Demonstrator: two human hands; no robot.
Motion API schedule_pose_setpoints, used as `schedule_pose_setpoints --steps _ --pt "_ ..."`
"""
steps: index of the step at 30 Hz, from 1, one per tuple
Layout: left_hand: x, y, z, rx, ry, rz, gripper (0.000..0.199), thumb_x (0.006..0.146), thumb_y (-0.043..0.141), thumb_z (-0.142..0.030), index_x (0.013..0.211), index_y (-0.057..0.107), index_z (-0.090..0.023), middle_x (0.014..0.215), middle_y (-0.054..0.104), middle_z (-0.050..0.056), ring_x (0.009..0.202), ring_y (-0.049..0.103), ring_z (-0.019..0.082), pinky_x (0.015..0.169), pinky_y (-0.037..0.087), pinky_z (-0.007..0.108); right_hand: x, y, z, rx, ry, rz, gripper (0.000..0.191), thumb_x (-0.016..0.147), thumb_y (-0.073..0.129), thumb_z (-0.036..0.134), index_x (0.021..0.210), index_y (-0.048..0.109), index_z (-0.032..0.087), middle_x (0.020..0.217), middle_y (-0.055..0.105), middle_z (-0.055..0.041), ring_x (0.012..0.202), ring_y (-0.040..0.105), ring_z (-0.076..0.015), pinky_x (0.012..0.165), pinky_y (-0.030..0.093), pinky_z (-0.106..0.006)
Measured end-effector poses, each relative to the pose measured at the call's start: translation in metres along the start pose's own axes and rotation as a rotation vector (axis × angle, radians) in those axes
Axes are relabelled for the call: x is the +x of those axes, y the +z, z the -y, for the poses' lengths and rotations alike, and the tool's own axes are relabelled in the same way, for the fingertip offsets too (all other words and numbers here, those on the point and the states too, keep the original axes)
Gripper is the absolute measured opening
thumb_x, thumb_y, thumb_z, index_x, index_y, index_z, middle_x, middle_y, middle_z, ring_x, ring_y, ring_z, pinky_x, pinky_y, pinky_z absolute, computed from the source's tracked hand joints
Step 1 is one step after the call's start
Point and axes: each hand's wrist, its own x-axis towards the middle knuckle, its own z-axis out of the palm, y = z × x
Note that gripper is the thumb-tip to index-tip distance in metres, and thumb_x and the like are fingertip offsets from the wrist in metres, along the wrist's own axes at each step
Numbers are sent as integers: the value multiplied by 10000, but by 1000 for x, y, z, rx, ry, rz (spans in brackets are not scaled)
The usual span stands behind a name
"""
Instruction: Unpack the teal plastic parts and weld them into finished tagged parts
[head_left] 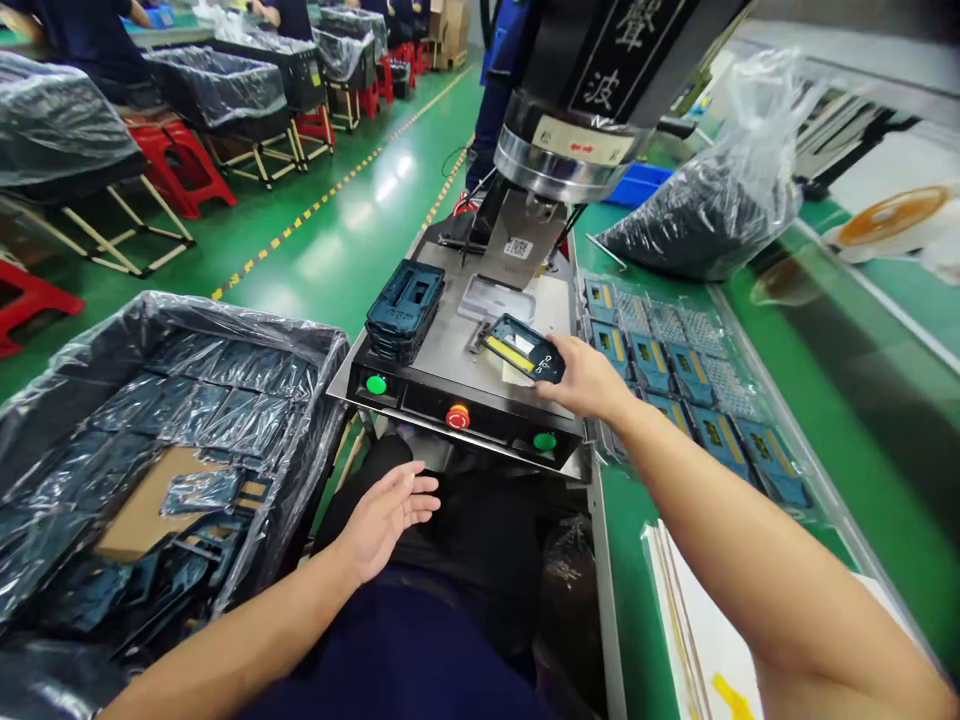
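My right hand grips a dark blue plastic frame with a yellow strip, fingers closed around its edge, over the steel plate of the press. My left hand is open, fingers spread, touching nothing, just beside the plastic-lined bin of stacked trays. A stack of dark frames sits on the plate, the press head stands beyond it, and blue trays lie on the table to my right.
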Motion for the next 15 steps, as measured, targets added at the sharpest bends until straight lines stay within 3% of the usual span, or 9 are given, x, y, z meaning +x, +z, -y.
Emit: schedule_pose_setpoints --steps 4,9,15 --pt "-1 -13 -5 -21 22 -62 401 828 703 -346 1167 605 -155 1050 695 103 834 676 187 776 497 325 53 -4 -24 -44 89 82 738 643 682 320 1335 532 112 1259 634 -156 1136 598 -322 987 468 -378" --pt "-4 -26 -10 -45 35 -142 416 810 721 -372 1151 611 -161 1000 693 85 797 659 168 742 489 305 104 1 -36 42 164 134 753 635 704 300 1345 536 115 1213 658 -131 1080 628 -300 958 483 -384" --pt "-1 -36 -15 -69 49 -197 437 798 732 -398 1148 615 -164 988 685 76 786 648 161 730 482 297 148 8 -46 122 175 246 518 609 704 223 1119 684 135 928 715 -51 861 662 -234 816 525 -322"
